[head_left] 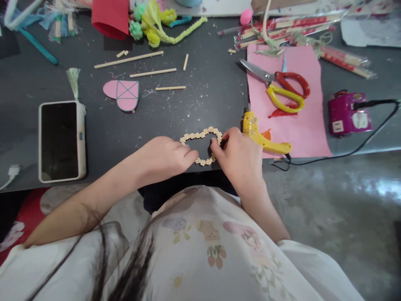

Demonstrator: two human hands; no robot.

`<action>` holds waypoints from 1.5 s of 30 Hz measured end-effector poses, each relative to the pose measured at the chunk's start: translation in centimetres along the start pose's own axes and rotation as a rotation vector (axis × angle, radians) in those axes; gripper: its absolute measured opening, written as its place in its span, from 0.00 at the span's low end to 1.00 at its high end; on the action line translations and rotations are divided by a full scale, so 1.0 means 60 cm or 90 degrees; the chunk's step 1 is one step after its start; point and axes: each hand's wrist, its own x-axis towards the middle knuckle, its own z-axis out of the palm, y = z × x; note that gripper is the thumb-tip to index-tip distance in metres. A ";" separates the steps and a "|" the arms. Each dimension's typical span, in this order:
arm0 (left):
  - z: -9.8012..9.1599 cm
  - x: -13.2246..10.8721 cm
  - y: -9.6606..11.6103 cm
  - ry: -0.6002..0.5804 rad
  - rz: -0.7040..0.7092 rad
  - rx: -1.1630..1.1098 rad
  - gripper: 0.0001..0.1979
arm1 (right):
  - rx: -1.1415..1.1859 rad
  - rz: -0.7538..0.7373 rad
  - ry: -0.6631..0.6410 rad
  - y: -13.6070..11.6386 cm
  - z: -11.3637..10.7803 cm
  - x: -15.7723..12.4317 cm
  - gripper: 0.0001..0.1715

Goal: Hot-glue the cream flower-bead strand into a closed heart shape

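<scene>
Left hand [171, 155] and right hand [240, 155] pinch opposite sides of a cream, knobbly, irregular loop [205, 162] between fingers, near front edge of dark grey desk [219, 98].

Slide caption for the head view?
Left hand and right hand hold a pale loop, with glue gun and scissors to the right.

Head view, downward onto both hands [167, 155]

A pale-yellow loop of small wooden pieces [193, 136] shows against the dark grey desk [216, 98]. From it, at ten o'clock, a pink heart-shaped card [122, 90] carries teal crossed lines; at two, silver metal scissors [269, 78] have red and yellow handles; at three, a boxy purple device [346, 115] has white patches.
</scene>
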 end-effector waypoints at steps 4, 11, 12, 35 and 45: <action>-0.011 0.001 0.009 0.020 0.005 -0.015 0.10 | 0.010 -0.004 0.000 -0.001 -0.003 0.000 0.16; -0.007 0.004 0.031 0.063 0.025 0.013 0.11 | 0.024 -0.017 0.023 0.003 -0.001 0.001 0.13; -0.007 0.005 0.032 0.063 0.024 0.010 0.11 | 0.028 -0.018 0.025 0.004 -0.001 0.001 0.12; -0.027 0.153 -0.091 -0.021 -0.034 -0.270 0.14 | 0.058 -0.001 0.034 -0.004 -0.004 -0.001 0.14; -0.048 0.128 -0.100 -0.048 -0.130 -0.400 0.14 | 0.213 -0.055 0.118 0.003 -0.006 -0.006 0.14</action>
